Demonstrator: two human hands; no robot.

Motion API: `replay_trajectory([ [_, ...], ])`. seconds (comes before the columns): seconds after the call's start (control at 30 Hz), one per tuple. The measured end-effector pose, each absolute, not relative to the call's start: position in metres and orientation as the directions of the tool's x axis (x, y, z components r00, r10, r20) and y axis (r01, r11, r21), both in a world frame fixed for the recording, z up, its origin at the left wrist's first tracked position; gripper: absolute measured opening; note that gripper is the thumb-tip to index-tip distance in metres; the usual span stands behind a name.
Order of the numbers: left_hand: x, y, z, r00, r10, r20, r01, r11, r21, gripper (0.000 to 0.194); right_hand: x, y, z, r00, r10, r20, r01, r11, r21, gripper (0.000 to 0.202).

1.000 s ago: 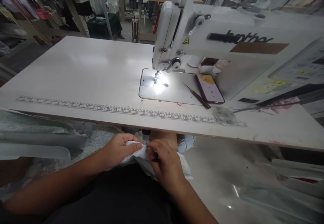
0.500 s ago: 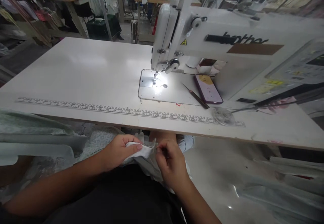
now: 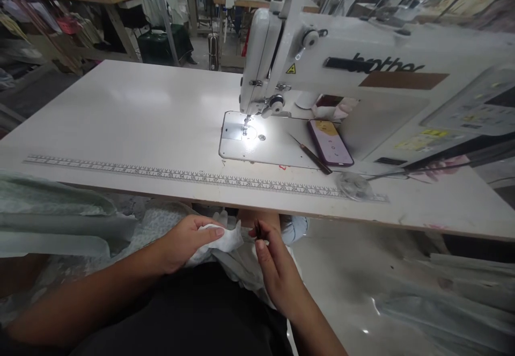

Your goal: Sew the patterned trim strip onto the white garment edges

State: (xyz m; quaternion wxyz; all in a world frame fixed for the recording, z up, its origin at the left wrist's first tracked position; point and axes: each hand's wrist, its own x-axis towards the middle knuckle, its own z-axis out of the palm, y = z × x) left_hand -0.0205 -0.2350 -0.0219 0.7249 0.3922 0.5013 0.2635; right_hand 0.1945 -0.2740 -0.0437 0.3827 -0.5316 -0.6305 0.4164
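Note:
Below the table's front edge, over my lap, my left hand pinches a piece of white fabric, thumb on top. Its free corner points up toward my right hand. Between the thumb and fingers of that right hand is a small dark tool, apparently thread snips, mostly covered by the fingers. A short gap separates the tool from the fabric corner. More pale cloth hangs down over my lap beneath both hands.
A white sewing machine stands on the white table, its lamp lit. An awl, a phone and a clear bobbin-like disc lie right. A ruler strip runs along the front. Pale fabrics hang left.
My right hand has opened out from a tight pinch at the fabric corner and drawn slightly away, bringing the dark tool into view. My left hand keeps its hold on the fabric.

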Motion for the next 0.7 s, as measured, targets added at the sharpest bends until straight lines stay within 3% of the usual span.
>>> replay_trajectory([
  [0.23,-0.016,-0.236,-0.020,0.367,0.741,-0.562,-0.151,0.644,0.750,0.032,0.178,-0.289,-0.051,-0.197,0.970,0.143,0.535,0.228,-0.814,0.026],
  [0.43,-0.014,-0.240,-0.021,0.370,0.757,-0.538,-0.147,0.620,0.771,0.033,0.171,-0.278,-0.051,-0.231,0.915,0.330,0.607,0.401,-0.686,0.022],
  [0.7,-0.013,-0.241,-0.023,0.390,0.781,-0.487,-0.084,0.557,0.826,0.031,0.165,-0.273,-0.044,-0.248,0.878,0.409,0.645,0.465,-0.607,0.018],
])
